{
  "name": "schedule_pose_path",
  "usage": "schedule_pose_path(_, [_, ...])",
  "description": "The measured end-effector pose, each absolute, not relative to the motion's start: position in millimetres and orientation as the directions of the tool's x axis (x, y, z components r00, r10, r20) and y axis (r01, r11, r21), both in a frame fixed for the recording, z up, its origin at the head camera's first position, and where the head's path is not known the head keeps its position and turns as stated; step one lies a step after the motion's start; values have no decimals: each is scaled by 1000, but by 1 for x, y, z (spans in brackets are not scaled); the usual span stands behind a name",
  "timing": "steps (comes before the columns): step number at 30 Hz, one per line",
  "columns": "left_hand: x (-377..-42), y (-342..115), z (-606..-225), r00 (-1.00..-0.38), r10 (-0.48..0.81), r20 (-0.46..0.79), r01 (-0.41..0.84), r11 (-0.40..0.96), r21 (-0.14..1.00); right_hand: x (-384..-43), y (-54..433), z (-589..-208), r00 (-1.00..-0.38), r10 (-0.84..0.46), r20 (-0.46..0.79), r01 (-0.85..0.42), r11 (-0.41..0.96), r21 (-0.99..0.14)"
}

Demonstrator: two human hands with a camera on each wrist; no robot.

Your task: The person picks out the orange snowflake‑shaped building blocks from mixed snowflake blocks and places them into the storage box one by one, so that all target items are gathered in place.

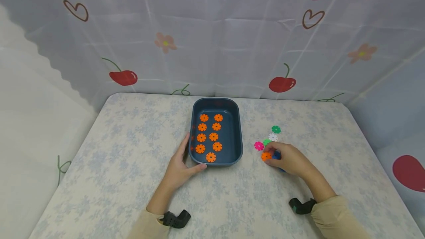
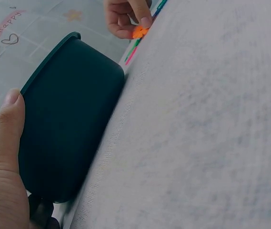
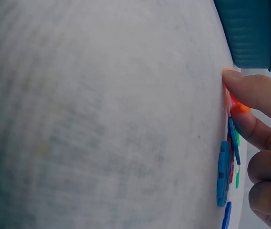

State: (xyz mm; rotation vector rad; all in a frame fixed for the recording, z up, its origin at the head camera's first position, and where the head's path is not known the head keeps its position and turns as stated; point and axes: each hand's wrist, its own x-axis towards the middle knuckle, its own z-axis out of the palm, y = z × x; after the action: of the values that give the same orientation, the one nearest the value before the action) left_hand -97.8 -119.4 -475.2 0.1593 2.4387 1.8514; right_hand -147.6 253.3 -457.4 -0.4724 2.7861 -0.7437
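A dark blue rectangular tray (image 1: 235,135) holds several orange notched discs (image 1: 213,137) laid in two columns. My left hand (image 1: 177,169) grips its near left corner, thumb at the front rim (image 2: 12,98) and fingers along the left side. To the right of the tray, my right hand (image 1: 288,159) pinches an orange notched disc (image 1: 266,156) between thumb and index finger, low over the table. Blue discs (image 3: 223,174) lie under and beside this hand, partly hidden by it in the head view.
Beyond the right hand lie a pink disc (image 1: 259,146), a light green disc (image 1: 266,142), a white disc (image 1: 273,137) and a green disc (image 1: 276,129). The table (image 1: 132,132) wears a pale floral cloth, and a printed curtain (image 1: 212,40) hangs behind it.
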Motion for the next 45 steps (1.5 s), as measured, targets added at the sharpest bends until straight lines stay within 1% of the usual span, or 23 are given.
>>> schedule_pose_path(7, [-98,-120,-475,-992,129,4,38,261,965,-147,253,-458,-931,-349,-109,-249,823,-510])
schedule_pose_path(15, [-98,-120,-476,-991,132,13,48,265,963,-148,253,-458,-939,-314,-142,-182,803,-568])
schedule_pose_path(21, [-97,-120,-475,-992,129,7,42,268,963,-149,253,-456,-943,-295,-155,-154,799,-582])
schedule_pose_path(25, [-97,-120,-475,-991,131,11,46,266,963,-149,252,-451,-958,-263,-117,-143,787,-600])
schedule_pose_path(31, [-98,-120,-477,-991,132,14,49,265,963,-155,245,-442,-972,-232,-40,-159,772,-615])
schedule_pose_path(35, [-97,-120,-475,-991,130,11,46,266,963,-161,235,-435,-976,-218,-6,-162,743,-649])
schedule_pose_path(42, [-97,-120,-473,-991,131,9,44,265,963,-173,207,-423,-970,-230,79,-216,663,-717])
schedule_pose_path(45, [-98,-120,-476,-991,134,10,46,265,963,-179,192,-418,-962,-257,96,-246,652,-717])
